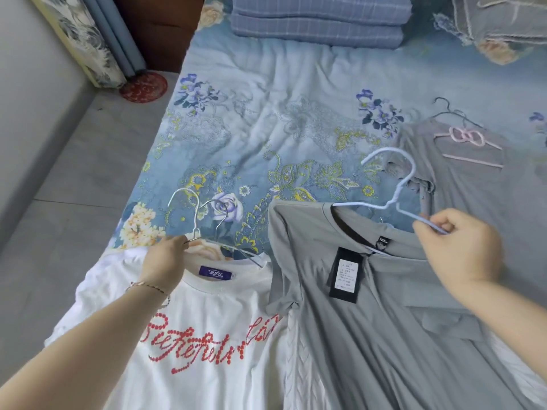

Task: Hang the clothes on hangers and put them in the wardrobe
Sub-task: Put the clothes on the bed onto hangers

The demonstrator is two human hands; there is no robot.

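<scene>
Fitting hangers: left hand (pixel 164 261) pinches silver hangers (pixel 194 223), right hand (pixel 461 247) grips pale hanger (pixel 396 199); next, probably slip it inside grey shirt (pixel 355 335).

Cannot read the print on the black tag (pixel 344 275) or the small neck label (pixel 381 242): too small. Cannot see the near arm end of the blue hanger (pixel 396 196), buried in the right grip (pixel 461 247), nor much of its lower part under the collar of the grey T-shirt (pixel 370 335). Cannot make out the lower parts of the two metal hangers (pixel 194 226), covered by the left grip (pixel 165 261) and the white T-shirt (pixel 207 335). Loses both shirts' hems past the bottom edge, the folded plaid quilt (pixel 319 25) past the top.
</scene>
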